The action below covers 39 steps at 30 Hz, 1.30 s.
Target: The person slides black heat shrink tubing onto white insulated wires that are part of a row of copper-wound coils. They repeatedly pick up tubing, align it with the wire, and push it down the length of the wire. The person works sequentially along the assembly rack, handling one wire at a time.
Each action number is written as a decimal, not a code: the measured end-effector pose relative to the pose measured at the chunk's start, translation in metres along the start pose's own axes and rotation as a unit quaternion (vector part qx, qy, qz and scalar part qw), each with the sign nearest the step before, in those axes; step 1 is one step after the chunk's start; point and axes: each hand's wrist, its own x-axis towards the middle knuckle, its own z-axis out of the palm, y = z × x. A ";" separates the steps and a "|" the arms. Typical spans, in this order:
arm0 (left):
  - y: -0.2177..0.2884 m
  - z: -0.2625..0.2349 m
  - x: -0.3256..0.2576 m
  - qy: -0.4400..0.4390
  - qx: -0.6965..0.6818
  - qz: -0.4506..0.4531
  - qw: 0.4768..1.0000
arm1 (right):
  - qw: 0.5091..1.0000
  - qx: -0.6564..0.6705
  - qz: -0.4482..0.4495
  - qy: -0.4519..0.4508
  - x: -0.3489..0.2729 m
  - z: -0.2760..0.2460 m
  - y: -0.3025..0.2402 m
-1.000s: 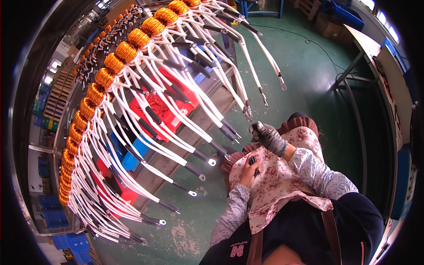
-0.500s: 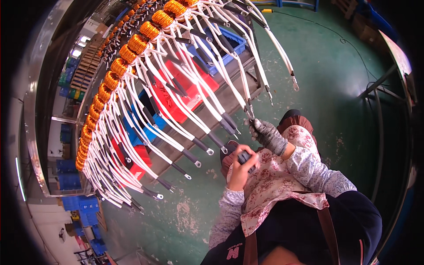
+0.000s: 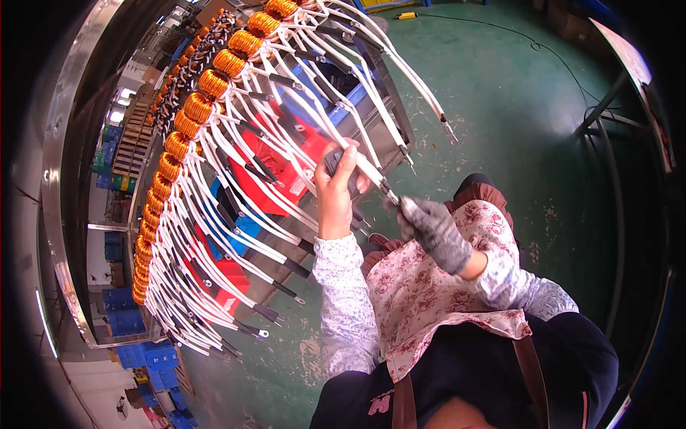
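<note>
Two hands up at the white leads, my bare left hand gripping a dark tool, gloved right hand pinching a lead tip, orange coils far left.

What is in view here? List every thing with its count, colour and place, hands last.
Copper-orange wound wire coils: a long row, too many to count, curving from top centre down the left.
White sleeved lead wires with dark tips: many, fanning from the coils toward the centre.
Red plastic bins: at least two, behind the wires.
Blue plastic crates: several, lower left.
Green painted floor: right and top.
Floral patterned apron: one, pink and white, centre bottom.
Left hand: bare, gripping a dark tool handle among the wires.
Right hand: in a grey knit glove, pinching a wire tip.
</note>
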 end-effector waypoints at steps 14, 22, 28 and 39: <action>0.004 -0.005 -0.011 0.010 -0.072 0.019 0.997 | 0.975 0.143 0.117 -0.122 0.033 0.003 -0.001; -0.002 -0.009 -0.013 0.026 -0.055 -0.011 0.998 | 0.983 -0.138 -0.116 -0.021 0.023 0.012 0.002; 0.001 -0.005 -0.012 0.026 -0.076 -0.008 0.997 | 0.940 0.200 0.141 -0.236 0.039 0.007 -0.002; 0.002 -0.006 -0.013 0.026 -0.062 -0.015 0.998 | 0.885 0.328 0.155 -0.293 0.047 0.009 0.000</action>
